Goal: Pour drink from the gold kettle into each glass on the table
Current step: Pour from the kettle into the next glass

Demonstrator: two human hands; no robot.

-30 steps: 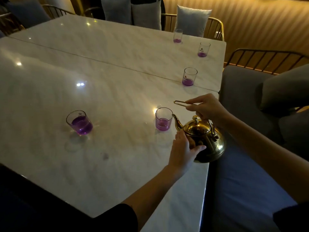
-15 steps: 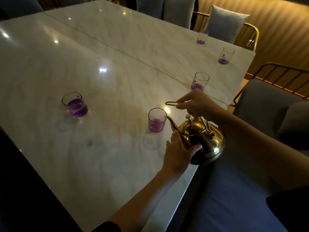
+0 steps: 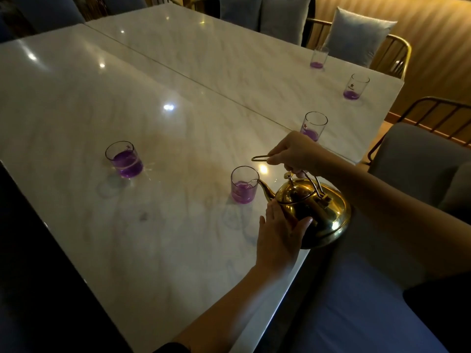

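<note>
The gold kettle (image 3: 322, 212) hangs tilted over the table's right edge, its spout over the rim of the nearest glass (image 3: 243, 186), which holds purple drink. My right hand (image 3: 295, 152) grips the kettle's handle from above. My left hand (image 3: 279, 231) presses flat against the kettle's lower side. Another glass (image 3: 125, 159) with more purple drink stands to the left. Three glasses with a little purple liquid line the right side: one (image 3: 314, 126) just behind my right hand, one (image 3: 355, 86) farther back, one (image 3: 318, 57) near the far end.
The white marble table (image 3: 153, 123) is made of two tops with a seam between them. Gold wire chairs with grey cushions (image 3: 356, 34) stand along the far and right sides. A padded seat (image 3: 356, 301) lies below the kettle at the right.
The kettle has tipped further toward the nearest glass, bringing the spout over its rim. My head has shifted, so the table sits differently in view. Both hands keep their hold.
</note>
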